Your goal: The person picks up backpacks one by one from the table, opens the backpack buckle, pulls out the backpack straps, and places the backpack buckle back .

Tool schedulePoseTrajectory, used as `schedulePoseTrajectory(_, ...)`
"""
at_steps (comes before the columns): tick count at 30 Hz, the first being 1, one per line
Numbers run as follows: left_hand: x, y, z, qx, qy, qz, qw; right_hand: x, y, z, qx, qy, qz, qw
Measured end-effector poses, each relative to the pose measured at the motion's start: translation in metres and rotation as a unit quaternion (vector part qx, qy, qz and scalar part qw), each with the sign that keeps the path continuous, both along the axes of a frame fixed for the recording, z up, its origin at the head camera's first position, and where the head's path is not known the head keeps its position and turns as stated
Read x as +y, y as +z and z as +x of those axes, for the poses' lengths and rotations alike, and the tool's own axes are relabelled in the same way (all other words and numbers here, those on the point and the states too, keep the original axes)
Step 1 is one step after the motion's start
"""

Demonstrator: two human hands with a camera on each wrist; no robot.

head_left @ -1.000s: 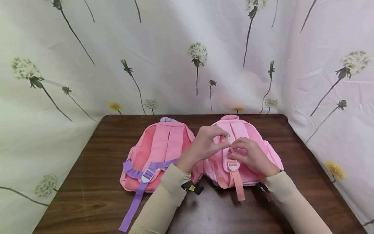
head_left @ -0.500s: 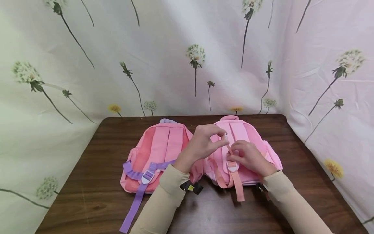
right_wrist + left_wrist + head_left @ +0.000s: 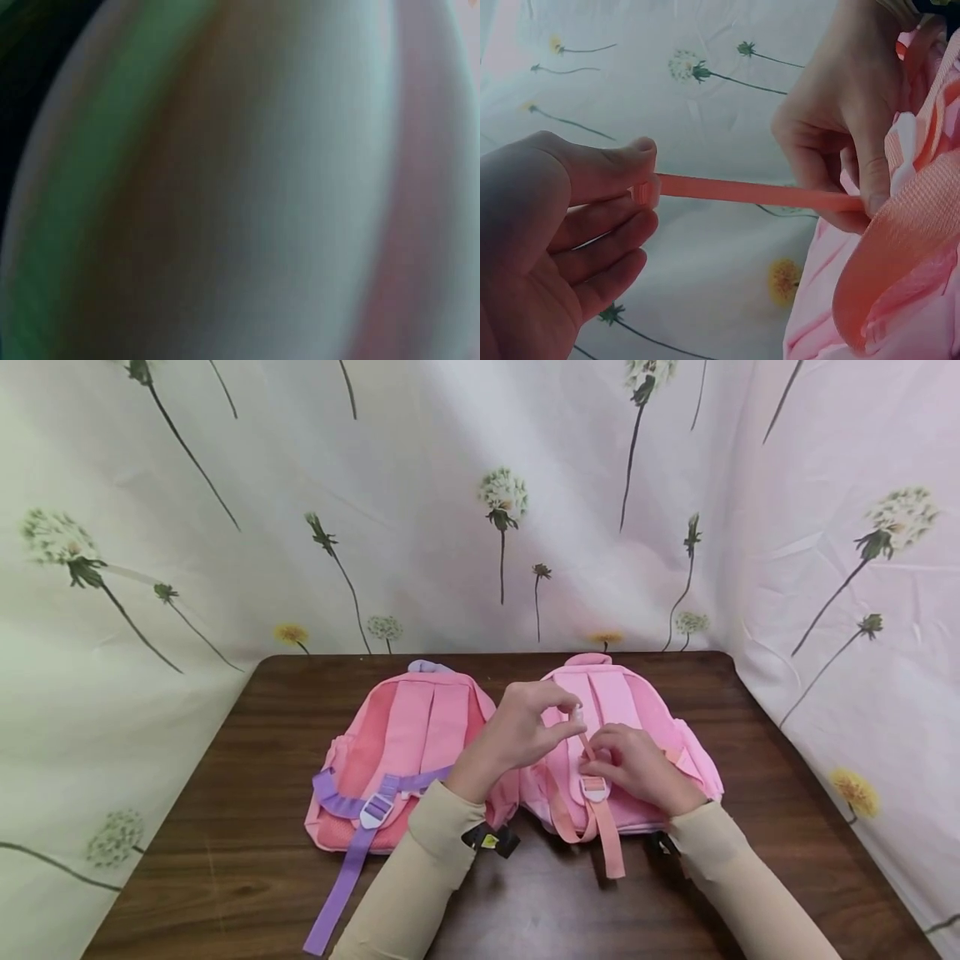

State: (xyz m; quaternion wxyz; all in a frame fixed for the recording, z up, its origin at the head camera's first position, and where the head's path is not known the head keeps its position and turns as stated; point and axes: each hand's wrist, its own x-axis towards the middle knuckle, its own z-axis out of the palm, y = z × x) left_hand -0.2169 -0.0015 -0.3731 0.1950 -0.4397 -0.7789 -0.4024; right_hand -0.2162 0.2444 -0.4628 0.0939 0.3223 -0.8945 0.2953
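A pink backpack [image 3: 660, 718] lies back side up on the table, its padded straps on top. My left hand [image 3: 528, 727] pinches a small whitish piece [image 3: 577, 717] at the end of a narrow coral strap [image 3: 750, 193]. That strap runs taut across to my right hand [image 3: 637, 768], whose thumb and fingers pinch it close to the backpack. Just below the right fingertips sits a white buckle [image 3: 595, 789], with a wide coral webbing tail [image 3: 611, 847] hanging from it. The right wrist view is too blurred to make anything out.
To the left lies a second pink backpack [image 3: 408, 727] with purple webbing [image 3: 348, 877] and its own white buckle [image 3: 376, 811]. Both are on a dark wooden table [image 3: 247, 827]. A dandelion-print cloth [image 3: 420, 527] hangs behind and at the sides.
My left hand has drawn slightly left, away from the right hand, and a stretch of coral strap now shows straight between them. The right hand has dropped a little toward the buckle.
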Motion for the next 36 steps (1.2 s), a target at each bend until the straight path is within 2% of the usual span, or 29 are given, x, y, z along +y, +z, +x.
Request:
schedulePoseTrajectory(4, -0.003, -0.003, -0.003, -0.005, 0.011, -0.012, 0.9999, 0.0, 0.002, 0.001, -0.019, -0.01, 0.013, 0.9997)
schedulePoseTrajectory(8, -0.006, -0.005, -0.005, -0.015, 0.011, -0.026, 0.9995, 0.0, 0.006, 0.002, -0.006, -0.009, 0.022, 0.9997)
schedulePoseTrajectory(11, -0.007, -0.006, -0.005, -0.037, 0.014, -0.051, 0.9979, 0.0, 0.008, 0.002, 0.004, -0.005, 0.019, 0.9998)
schedulePoseTrajectory(16, -0.008, -0.008, -0.006, -0.082, 0.026, -0.11, 0.9902, 0.001, 0.011, 0.005, -0.006, -0.01, 0.009, 0.9999)
schedulePoseTrajectory(21, -0.008, -0.009, -0.006, -0.121, 0.036, -0.142, 0.9817, 0.001, 0.016, 0.006, -0.008, -0.015, 0.007, 0.9998)
schedulePoseTrajectory(30, -0.008, -0.012, -0.007, -0.141, 0.035, -0.189, 0.9713, 0.004, 0.023, 0.007, -0.019, -0.015, -0.005, 0.9997)
schedulePoseTrajectory(36, -0.011, -0.011, -0.004, -0.158, 0.047, -0.21, 0.9635, 0.006, 0.026, 0.009, 0.01, -0.002, -0.011, 0.9999)
